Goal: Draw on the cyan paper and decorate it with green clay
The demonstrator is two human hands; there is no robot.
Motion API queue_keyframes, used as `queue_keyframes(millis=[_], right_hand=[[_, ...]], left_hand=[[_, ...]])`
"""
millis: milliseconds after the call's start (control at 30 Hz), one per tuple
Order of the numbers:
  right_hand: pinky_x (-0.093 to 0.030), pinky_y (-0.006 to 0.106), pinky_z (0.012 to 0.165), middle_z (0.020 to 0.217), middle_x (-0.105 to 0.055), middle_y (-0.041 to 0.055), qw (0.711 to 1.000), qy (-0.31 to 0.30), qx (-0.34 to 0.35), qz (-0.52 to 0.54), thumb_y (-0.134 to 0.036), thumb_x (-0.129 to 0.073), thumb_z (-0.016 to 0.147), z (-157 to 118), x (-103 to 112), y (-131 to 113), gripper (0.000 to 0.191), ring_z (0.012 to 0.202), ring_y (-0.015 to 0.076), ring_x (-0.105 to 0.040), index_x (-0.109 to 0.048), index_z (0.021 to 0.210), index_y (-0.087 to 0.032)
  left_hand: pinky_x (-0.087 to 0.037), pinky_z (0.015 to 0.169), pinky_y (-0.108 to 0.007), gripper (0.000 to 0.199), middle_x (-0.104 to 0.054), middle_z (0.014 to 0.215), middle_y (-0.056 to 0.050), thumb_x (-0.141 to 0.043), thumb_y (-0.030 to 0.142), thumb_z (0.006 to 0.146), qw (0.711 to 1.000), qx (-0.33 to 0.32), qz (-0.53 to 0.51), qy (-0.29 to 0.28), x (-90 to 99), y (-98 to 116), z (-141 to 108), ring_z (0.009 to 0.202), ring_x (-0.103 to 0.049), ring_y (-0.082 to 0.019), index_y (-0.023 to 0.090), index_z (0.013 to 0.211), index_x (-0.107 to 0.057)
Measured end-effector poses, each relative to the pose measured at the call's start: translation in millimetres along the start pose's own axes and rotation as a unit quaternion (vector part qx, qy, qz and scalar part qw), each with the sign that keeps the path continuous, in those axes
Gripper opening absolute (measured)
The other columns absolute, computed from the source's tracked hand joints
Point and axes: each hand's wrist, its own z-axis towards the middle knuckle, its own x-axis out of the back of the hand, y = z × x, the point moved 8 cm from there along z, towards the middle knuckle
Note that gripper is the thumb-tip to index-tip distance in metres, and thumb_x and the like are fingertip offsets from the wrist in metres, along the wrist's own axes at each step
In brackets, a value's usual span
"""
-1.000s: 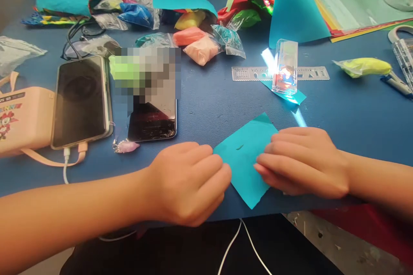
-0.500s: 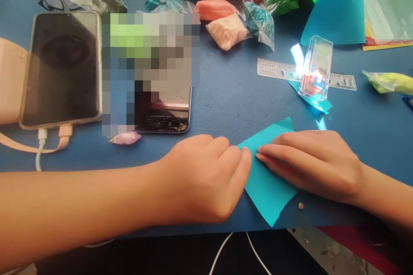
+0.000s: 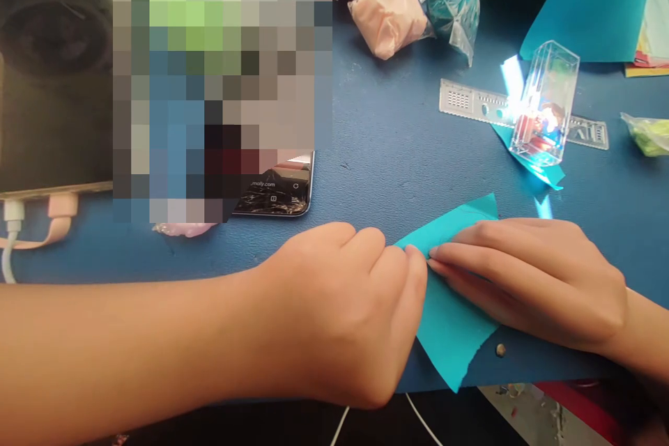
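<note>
A teal paper piece [image 3: 454,341] with a torn lower edge lies slanted near the table's front edge. My left hand [image 3: 350,313] is curled closed over the paper's left side, its fingertips mostly hidden. From the right, my right hand [image 3: 538,279] rests on the paper with its fingers pressed together, the tips close to the left hand's fingers. Behind the right hand, a clear plastic box [image 3: 546,104] stands on a transparent ruler [image 3: 465,103] and a teal strip [image 3: 548,171].
Bagged clay, peach [image 3: 387,21] and teal [image 3: 452,7], lies at the back. A phone [image 3: 287,195], partly blurred out, is left of centre; another phone [image 3: 52,83] with cables lies far left. A small round bead [image 3: 500,350] sits near the front edge.
The view has shifted closer, so the phones sit farther left and the box farther right. Both hands remain on the paper in nearly the same pose.
</note>
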Motion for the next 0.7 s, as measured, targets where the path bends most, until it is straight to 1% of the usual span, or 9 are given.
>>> queue_keyframes(millis=[200,300,400,467,567,600,700], right_hand=[[-0.042,0.026,0.054,0.073,-0.065,0.0024,1.0,0.009,-0.002,0.013,-0.015,-0.052,0.098,0.6,1.1,1.8,0.009,0.061,0.0108,-0.055,-0.06,0.104,-0.014],[-0.041,0.025,0.052,0.071,-0.065,0.0005,1.0,0.007,-0.004,-0.006,-0.017,-0.051,0.099,2.2,0.2,2.2,0.008,0.058,0.0096,-0.054,-0.059,0.101,-0.016],[-0.039,0.024,0.05,0.068,-0.065,-0.0007,1.0,0.005,-0.013,-0.016,-0.019,-0.052,0.1,4.2,-0.8,2.2,0.008,0.055,0.009,-0.053,-0.058,0.096,-0.017],[-0.039,0.024,0.05,0.067,-0.064,-0.0009,1.0,0.006,-0.02,-0.017,-0.019,-0.053,0.099,5.0,-1.3,1.7,0.007,0.054,0.009,-0.052,-0.057,0.094,-0.017],[-0.04,0.024,0.049,0.068,-0.063,-0.0008,0.999,0.012,-0.032,-0.002,-0.018,-0.053,0.097,5.2,-0.7,1.4,0.005,0.054,0.0094,-0.052,-0.057,0.096,-0.017],[-0.04,0.024,0.05,0.068,-0.063,-0.0005,0.999,0.012,-0.036,0.012,-0.018,-0.052,0.097,5.0,-0.8,1.7,0.005,0.055,0.0096,-0.052,-0.057,0.097,-0.017],[-0.041,0.025,0.05,0.07,-0.063,0.0002,0.998,0.011,-0.042,0.044,-0.016,-0.05,0.096,4.2,-1.3,2.5,0.008,0.056,0.0104,-0.053,-0.057,0.1,-0.017]], left_hand=[[-0.041,0.044,-0.036,0.023,-0.061,0.062,-0.005,-0.045,0.013,0.09,1.0,0.0,-0.002,0.001,1.4,-0.1,-0.5,0.051,-0.053,-0.019,0.009,0.084,-0.067],[-0.043,0.045,-0.036,0.023,-0.062,0.063,-0.005,-0.045,0.013,0.09,1.0,-0.001,0.001,0.002,0.5,0.0,-0.8,0.051,-0.053,-0.018,0.011,0.081,-0.066],[-0.045,0.046,-0.035,0.024,-0.062,0.063,-0.005,-0.045,0.013,0.09,1.0,-0.004,0.004,0.0,2.4,-1.9,1.1,0.052,-0.054,-0.018,0.015,0.073,-0.062],[-0.046,0.047,-0.035,0.024,-0.062,0.062,-0.005,-0.046,0.013,0.089,1.0,-0.018,-0.001,-0.012,3.6,-2.8,3.5,0.051,-0.054,-0.018,0.015,0.071,-0.062],[-0.047,0.047,-0.033,0.021,-0.06,0.06,-0.003,-0.049,0.014,0.09,0.997,-0.052,-0.016,-0.05,1.1,-0.3,5.5,0.049,-0.054,-0.016,0.014,0.074,-0.063],[-0.047,0.047,-0.033,0.02,-0.06,0.061,-0.004,-0.05,0.014,0.089,0.997,-0.048,-0.014,-0.051,0.9,-1.0,5.6,0.05,-0.055,-0.017,0.015,0.073,-0.062],[-0.046,0.047,-0.034,0.02,-0.059,0.062,-0.004,-0.051,0.014,0.088,1.0,-0.016,0.004,-0.009,4.5,-4.1,3.8,0.052,-0.055,-0.018,0.017,0.069,-0.058]])
